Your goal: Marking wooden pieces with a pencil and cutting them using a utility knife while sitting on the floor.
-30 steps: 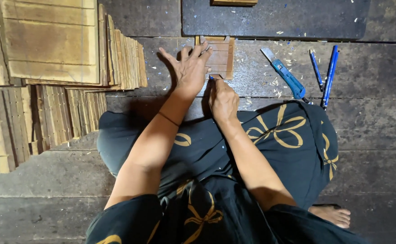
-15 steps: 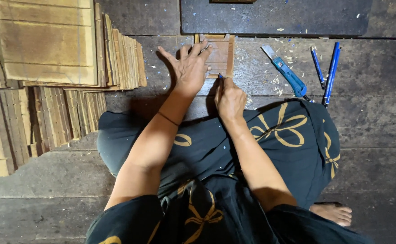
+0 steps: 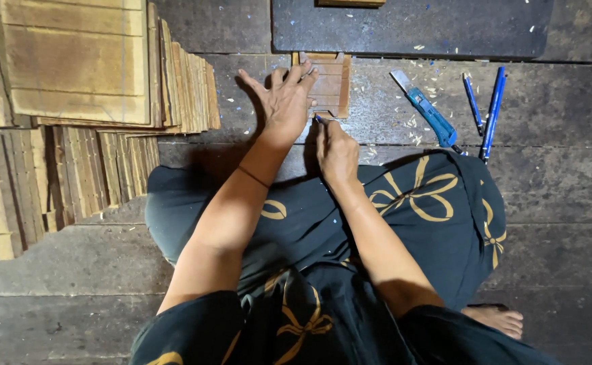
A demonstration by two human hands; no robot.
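1. Both hands work at the far edge of the lap, over a small wooden piece (image 3: 329,84) that lies flat on the dark plank floor (image 3: 566,189).
2. Spread and released, the left hand (image 3: 283,101) presses palm-down on the left part of that piece — fingertips reach across its slats, and it grasps nothing.
3. Just beside it, the right hand (image 3: 336,150) is clenched around a thin blue-tipped tool (image 3: 319,119); whether that is a pen or a blade cannot be told, since only its tip shows, touching the near edge of the piece.
4. To the right of the wooden piece, apart from it, a blue utility knife (image 3: 425,109) lies slanted on the floor among pale shavings.
5. Farther right lie two blue pens (image 3: 485,108), side by side.
6. On the left, stacks of thin pale wooden sheets (image 3: 73,67) are piled — some flat, some standing on edge.
7. A dark flat board (image 3: 411,27) lies beyond the piece, at the top of the view.
8. Dark cloth with a yellow bow pattern (image 3: 411,196) covers the folded legs, and a bare foot (image 3: 495,318) shows at lower right.
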